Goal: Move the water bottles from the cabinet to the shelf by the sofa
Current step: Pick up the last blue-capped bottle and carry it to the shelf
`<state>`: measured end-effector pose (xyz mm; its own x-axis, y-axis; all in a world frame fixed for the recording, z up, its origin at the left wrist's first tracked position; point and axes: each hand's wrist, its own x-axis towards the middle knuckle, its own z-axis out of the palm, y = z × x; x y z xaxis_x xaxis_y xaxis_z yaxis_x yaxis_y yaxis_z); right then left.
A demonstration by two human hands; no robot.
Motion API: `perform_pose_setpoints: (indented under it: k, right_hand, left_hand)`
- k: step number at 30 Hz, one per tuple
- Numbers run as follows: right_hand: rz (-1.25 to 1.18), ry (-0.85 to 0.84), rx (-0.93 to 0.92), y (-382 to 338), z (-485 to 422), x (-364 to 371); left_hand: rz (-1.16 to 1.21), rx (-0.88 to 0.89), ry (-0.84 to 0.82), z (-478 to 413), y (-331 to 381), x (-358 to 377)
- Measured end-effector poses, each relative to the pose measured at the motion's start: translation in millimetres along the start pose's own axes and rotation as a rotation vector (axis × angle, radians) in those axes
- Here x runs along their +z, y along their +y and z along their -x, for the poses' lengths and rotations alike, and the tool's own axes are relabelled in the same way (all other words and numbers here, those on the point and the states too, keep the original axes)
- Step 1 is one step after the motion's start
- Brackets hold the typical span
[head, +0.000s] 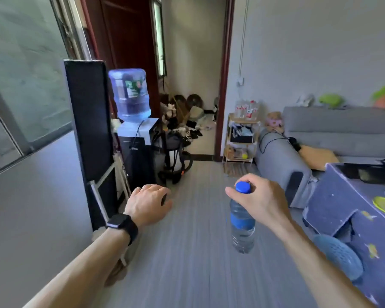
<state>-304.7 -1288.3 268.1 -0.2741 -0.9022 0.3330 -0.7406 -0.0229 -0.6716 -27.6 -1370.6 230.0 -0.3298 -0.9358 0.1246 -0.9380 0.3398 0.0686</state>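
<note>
My right hand grips a clear water bottle by its neck just under the blue cap, and the bottle hangs upright above the floor. It has a blue label. My left hand, with a black watch on the wrist, hangs in the air with loosely curled fingers and holds nothing. Ahead, a small wooden shelf stands beside the grey sofa. Several clear bottles with red labels stand on its top.
A water dispenser with a big blue jug stands at the left next to a tall black panel. An open doorway leads to a cluttered room. A table with a blue cloth is at the right. A bag sits on the floor.
</note>
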Motion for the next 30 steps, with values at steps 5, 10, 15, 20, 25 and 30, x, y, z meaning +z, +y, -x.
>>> perform_pose_setpoints:
  k: [5,10,15,20,25,30]
  right_hand:
    - [-0.032,0.118,0.101,24.5,-80.9,0.6]
    - [0.053,0.232,0.175,48.4,-157.0,7.2]
    - [0.146,0.261,0.18,86.6,-243.3,16.9]
    - [0.151,0.257,0.139,134.9,-337.9,23.3]
    - [0.092,0.197,0.136,177.6,-431.2,29.5]
    - [0.076,0.14,0.15,217.5,-527.4,46.7]
  left_hand:
    - [0.025,0.091,0.013,-113.9,1.2,6.4]
    - [0.044,0.183,-0.025,-208.9,20.7,24.4]
    - [0.025,0.233,-0.023,-308.7,40.2,43.1]
    - [0.007,0.216,-0.013,-413.7,57.9,55.5]
    - [0.015,0.167,0.007,-506.2,75.1,61.7]
    - [0.045,0.161,-0.011,-603.3,89.1,76.4]
